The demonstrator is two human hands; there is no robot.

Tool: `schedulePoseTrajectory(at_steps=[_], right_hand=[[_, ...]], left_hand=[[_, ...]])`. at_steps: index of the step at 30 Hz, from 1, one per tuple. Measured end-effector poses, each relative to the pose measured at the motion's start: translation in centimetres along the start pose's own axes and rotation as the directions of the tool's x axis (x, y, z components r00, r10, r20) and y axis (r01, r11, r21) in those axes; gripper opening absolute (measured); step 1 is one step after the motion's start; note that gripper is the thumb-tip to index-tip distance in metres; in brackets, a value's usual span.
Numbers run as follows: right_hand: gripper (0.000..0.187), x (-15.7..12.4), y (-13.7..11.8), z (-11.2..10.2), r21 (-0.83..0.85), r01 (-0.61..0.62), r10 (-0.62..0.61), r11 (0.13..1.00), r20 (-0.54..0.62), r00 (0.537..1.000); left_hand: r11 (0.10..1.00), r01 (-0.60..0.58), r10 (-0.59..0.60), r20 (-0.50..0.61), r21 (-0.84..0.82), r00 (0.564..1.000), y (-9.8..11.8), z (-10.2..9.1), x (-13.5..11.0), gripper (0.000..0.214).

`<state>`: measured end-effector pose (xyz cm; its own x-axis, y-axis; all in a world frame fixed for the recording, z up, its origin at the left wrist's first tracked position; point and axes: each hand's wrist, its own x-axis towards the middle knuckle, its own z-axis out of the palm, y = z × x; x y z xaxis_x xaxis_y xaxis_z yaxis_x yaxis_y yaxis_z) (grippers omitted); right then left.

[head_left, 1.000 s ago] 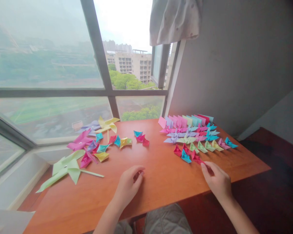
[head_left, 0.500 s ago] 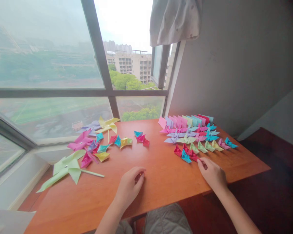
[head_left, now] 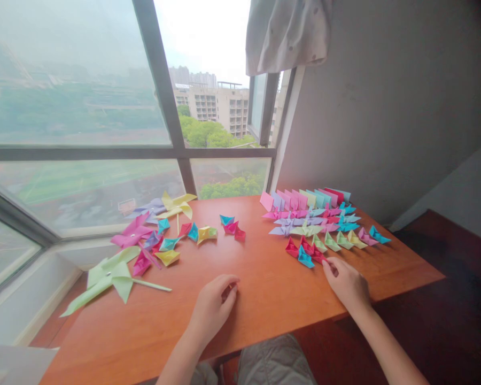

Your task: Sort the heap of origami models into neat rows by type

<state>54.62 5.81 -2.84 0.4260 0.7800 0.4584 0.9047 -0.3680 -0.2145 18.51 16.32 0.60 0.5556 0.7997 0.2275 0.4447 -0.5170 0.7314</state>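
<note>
We record one red, pointed, folded-paper boat (head_left: 316, 256), partly hidden, at the right of the orange-brown wooden table (head_left: 264, 291).

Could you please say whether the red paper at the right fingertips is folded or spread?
Folded: the red paper forms a pointed boat.

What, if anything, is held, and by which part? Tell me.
The right hand is at the right end of a red boat; whether it grips or only touches cannot be told. Nothing shows in the left hand.

Hazy daylight enters by the window (head_left: 76, 75); the wall (head_left: 385, 107) is dim.
</note>
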Motion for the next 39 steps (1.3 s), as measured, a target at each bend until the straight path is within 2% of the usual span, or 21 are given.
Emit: schedulePoseTrajectory(at_steps=[6,9,12,14,19,23,27,32,36,39], right_hand=[[0.027,0.0,-0.2,-0.4,0.024,0.001,-0.001,1.000,-0.027,1.000],[0.029,0.0,-0.3,-0.9,0.049,-0.012,0.017,0.999,-0.102,0.995],[0.030,0.0,-1.3,-1.7,0.131,0.016,0.010,0.991,-0.194,0.981],[0.030,-0.3,-2.6,-2.1,0.222,0.078,-0.031,0.972,-0.208,0.978],[0.027,-1.7,-7.8,-1.8,0.416,0.250,-0.235,0.874,-0.090,0.968],[0.026,-2.5,-11.4,-0.2,0.479,0.296,-0.351,0.827,0.028,0.936],[0.020,-1.3,-14.0,1.5,0.490,0.239,-0.347,0.838,0.140,0.927],[0.015,2.5,-17.4,3.3,0.477,0.166,-0.303,0.863,0.225,0.926],[0.020,5.1,-19.8,4.6,0.443,0.141,-0.270,0.886,0.245,0.931],[0.016,6.2,-21.0,5.1,0.430,0.149,-0.264,0.890,0.220,0.939]], left_hand=[[1.000,0.005,-0.005,0.001,0.002,1.000,0.0,0.0,0.0,0.021],[1.000,0.007,-0.007,0.006,0.001,1.000,0.1,0.0,0.0,0.021],[1.000,0.006,-0.006,0.005,0.002,1.000,0.3,-0.1,0.1,0.020],[1.000,0.013,-0.013,-0.005,0.007,1.000,0.3,-0.1,0.2,0.020],[0.999,0.046,-0.046,-0.036,-0.007,0.998,0.4,0.0,1.0,0.021],[0.998,0.045,-0.047,-0.041,-0.031,0.998,0.4,0.0,2.3,0.022],[0.999,0.035,-0.037,-0.065,-0.035,0.997,-0.1,0.2,3.3,0.024],[0.999,0.029,-0.032,-0.095,-0.029,0.995,-0.6,0.6,2.9,0.022],[0.998,0.013,-0.021,-0.111,-0.069,0.994,-0.6,0.6,2.5,0.023],[0.996,0.021,-0.031,-0.132,-0.081,0.991,-0.6,0.6,2.6,0.023]])
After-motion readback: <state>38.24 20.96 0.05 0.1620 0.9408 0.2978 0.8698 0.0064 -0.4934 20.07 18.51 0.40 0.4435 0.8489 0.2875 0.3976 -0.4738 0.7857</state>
